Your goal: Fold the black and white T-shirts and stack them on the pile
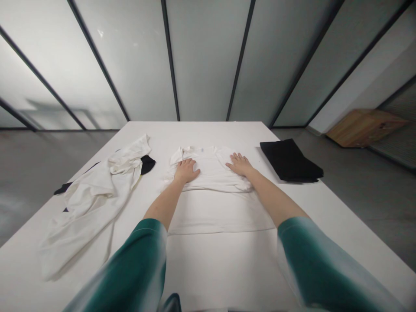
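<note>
A white T-shirt (pixel 211 203) lies spread on the white table (pixel 201 268) in front of me, its upper part folded over near the collar. My left hand (pixel 186 170) rests flat on the shirt's left side, fingers stretched forward. On the shirt's right side my right hand (pixel 239 164) lies flat with fingers spread. Neither hand grips anything. Both arms wear green sleeves pushed up the forearm.
A heap of white garments (pixel 97 195) with a dark garment (pixel 147 164) under it lies on the table's left. A folded black garment (pixel 290 160) sits at the right edge. A wooden box (pixel 364 126) stands on the floor at far right. Glass partition behind.
</note>
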Motion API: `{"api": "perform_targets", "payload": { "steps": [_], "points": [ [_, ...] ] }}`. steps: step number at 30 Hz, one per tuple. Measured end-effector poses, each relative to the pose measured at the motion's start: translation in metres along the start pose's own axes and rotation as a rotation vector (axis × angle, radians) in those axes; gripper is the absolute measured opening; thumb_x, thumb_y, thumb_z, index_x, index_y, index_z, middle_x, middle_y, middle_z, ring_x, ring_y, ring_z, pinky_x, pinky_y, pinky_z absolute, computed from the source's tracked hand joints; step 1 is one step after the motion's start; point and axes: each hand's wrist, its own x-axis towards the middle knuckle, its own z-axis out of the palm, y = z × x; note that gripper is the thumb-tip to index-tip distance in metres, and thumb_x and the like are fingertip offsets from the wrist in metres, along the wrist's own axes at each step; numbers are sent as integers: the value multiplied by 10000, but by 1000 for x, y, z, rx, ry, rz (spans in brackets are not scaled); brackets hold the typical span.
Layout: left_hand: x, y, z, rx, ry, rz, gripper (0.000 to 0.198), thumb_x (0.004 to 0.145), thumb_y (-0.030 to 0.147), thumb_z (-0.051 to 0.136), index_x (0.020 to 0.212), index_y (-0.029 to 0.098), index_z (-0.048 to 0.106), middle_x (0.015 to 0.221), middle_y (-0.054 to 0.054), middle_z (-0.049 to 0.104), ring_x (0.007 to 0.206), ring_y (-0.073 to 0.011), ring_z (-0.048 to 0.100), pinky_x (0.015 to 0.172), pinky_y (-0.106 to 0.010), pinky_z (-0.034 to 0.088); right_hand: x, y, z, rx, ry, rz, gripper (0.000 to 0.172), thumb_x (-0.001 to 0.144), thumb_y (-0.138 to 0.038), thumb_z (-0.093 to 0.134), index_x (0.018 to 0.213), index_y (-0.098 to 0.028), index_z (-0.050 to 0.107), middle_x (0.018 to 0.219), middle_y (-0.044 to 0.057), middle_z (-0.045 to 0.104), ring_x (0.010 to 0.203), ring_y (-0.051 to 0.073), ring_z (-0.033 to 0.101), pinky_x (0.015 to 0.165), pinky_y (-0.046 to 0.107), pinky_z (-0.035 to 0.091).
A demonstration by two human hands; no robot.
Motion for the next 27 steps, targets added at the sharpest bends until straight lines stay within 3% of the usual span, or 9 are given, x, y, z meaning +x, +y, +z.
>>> {"api": "perform_targets", "payload": {
  "steps": [7, 13, 18, 21, 25, 27],
  "points": [
    [2, -2, 3, 10, 10, 14, 520, 908, 480, 469, 1335, 194, 550, 1448, -119, 521, 1334, -284, 454, 1106, -446, 339, -17, -37, -16, -7, 130, 20, 557, 994, -436, 346, 1459, -147, 449, 1587, 154, 328, 1467, 302, 274, 1175, 453, 225],
    [0, 0, 3, 6, 25, -9, 505, 904, 426, 473, 1333, 172, 551, 1449, -135, 518, 1328, -292, 460, 1108, -444, 337, -50, -60, 8, 20, 48, -52, 638, 996, -539, 290, 1522, -185, 363, 1614, 133, 274, 1482, 307, 239, 1179, 469, 209],
    [-7, 0, 1, -1, 275, -172, 542, 877, 380, 501, 1366, 148, 502, 1524, -163, 419, 1418, -328, 341, 1143, -482, 281, -54, -53, 14, 40, 17, -1, 661, 992, -567, 259, 1552, -217, 306, 1635, 105, 223, 1498, 297, 193, 1192, 468, 169],
    [-4, -15, -4, -52, 336, -363, 629, 869, 372, 500, 1431, 102, 419, 1546, -199, 367, 1430, -344, 315, 1133, -487, 298, -54, -53, 11, 43, 9, 0, 662, 992, -559, 262, 1553, -211, 306, 1637, 106, 216, 1500, 296, 182, 1195, 461, 164],
    [12, -49, -11, -149, 216, -569, 816, 810, 489, 578, 1467, 58, 357, 1463, -263, 442, 1331, -396, 433, 1045, -502, 393, -57, -54, 10, 41, 4, -1, 660, 994, -552, 256, 1557, -210, 297, 1641, 99, 203, 1504, 285, 175, 1198, 446, 164],
    [22, -65, -12, -187, 164, -577, 777, 770, 512, 628, 1401, 89, 462, 1379, -254, 527, 1288, -404, 475, 1020, -501, 409, -59, -53, 11, 36, 1, -3, 664, 994, -555, 248, 1559, -209, 291, 1642, 98, 198, 1505, 276, 174, 1200, 439, 162]
  ]
}}
